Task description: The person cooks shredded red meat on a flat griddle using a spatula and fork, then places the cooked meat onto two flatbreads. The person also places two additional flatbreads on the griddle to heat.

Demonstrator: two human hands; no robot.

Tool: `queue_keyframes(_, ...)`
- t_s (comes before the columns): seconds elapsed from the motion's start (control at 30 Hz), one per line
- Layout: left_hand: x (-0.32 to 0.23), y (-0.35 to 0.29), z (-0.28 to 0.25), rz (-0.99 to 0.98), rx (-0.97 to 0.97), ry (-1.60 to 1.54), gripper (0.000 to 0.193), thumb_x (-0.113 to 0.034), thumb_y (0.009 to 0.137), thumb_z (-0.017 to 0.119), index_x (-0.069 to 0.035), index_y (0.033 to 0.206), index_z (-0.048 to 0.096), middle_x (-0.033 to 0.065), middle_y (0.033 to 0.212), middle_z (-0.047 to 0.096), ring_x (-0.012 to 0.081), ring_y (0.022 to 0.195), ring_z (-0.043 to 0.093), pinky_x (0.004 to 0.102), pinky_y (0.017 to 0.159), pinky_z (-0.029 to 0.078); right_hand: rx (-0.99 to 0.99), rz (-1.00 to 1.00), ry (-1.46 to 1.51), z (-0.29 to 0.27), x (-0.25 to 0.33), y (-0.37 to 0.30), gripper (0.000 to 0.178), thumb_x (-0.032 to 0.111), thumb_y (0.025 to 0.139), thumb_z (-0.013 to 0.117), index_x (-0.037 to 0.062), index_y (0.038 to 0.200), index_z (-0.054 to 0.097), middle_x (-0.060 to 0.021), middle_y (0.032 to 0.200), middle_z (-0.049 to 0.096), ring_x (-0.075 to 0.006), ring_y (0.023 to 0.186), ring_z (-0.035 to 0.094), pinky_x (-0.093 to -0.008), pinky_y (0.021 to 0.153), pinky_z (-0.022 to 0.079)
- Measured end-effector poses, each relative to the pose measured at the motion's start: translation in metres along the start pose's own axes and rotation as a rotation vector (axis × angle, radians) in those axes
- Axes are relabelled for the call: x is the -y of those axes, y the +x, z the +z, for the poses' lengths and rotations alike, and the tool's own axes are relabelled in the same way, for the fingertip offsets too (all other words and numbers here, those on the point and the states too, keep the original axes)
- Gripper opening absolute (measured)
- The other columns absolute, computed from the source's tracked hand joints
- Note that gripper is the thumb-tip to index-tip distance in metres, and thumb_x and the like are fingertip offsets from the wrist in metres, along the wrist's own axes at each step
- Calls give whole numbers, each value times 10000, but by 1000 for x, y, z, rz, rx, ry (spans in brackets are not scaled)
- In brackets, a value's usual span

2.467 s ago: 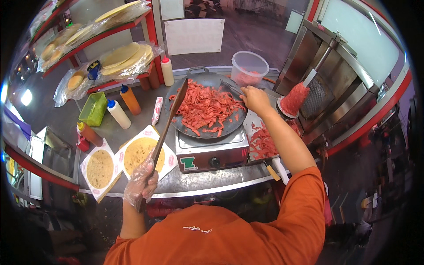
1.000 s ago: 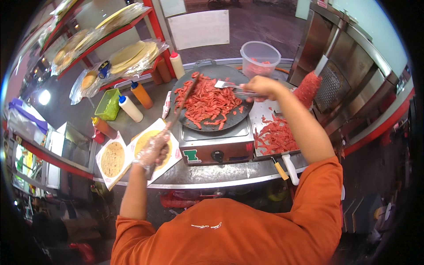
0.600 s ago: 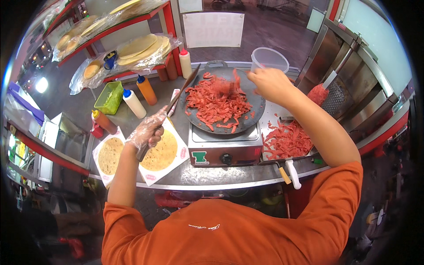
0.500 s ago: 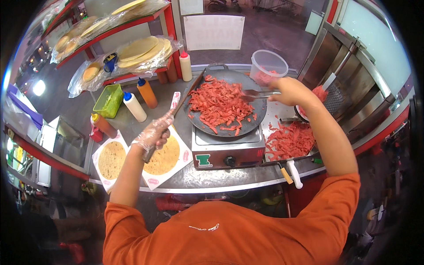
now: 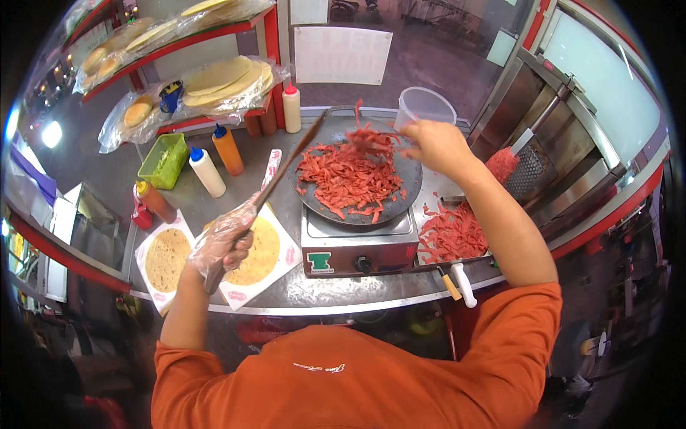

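Note:
My left hand, in a clear plastic glove, is closed round a long, narrow dark tool whose kind I cannot make out. Its far end rises beside the left rim of a round black pan. Red meat strips are heaped in the pan, some lifted above the heap. My bare right hand grips metal tongs over the far side of the pan; their tips are blurred among the strips. Below my left hand lie two flatbreads on white paper, one spotted flatbread and one partly covered flatbread.
The pan stands on a gas stove. More strips fill a tray to its right, with knife handles jutting out. A clear tub stands behind. Sauce bottles, a green basket and red shelves are left; a vertical grill is right.
Both hands have shifted. The dark tool has swung up away from the pan's edge, and my right hand has moved farther over the pan, tossing strips upward. The whole view has shifted slightly.

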State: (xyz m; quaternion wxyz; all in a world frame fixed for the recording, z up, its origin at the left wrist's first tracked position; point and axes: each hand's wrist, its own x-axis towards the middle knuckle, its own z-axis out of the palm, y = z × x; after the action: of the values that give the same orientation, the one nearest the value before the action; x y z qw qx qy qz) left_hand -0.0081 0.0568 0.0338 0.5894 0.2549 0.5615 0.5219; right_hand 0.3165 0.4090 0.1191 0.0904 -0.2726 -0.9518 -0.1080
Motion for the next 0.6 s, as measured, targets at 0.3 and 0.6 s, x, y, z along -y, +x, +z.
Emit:
queue_keyframes(0.3,73,-12,63,-71,-36,-95,706,-440,1102,579,-215,1705,288,-57,689,433,42,445,366,219,392,327,524,665,813,-9,-12,-31,496,490,985,753,-3,1039,772,-105,801,740,-133,577,590,-328,504,468)
queue_keyframes(0.6,18,-8,33,-69,17,-103,585,-418,1116,549,-299,1664,382,-59,716,454,23,431,331,192,388,263,-82,258,267,28,-7,-4,319,382,953,770,109,1111,821,-161,866,757,-284,791,736,-434,739,552)
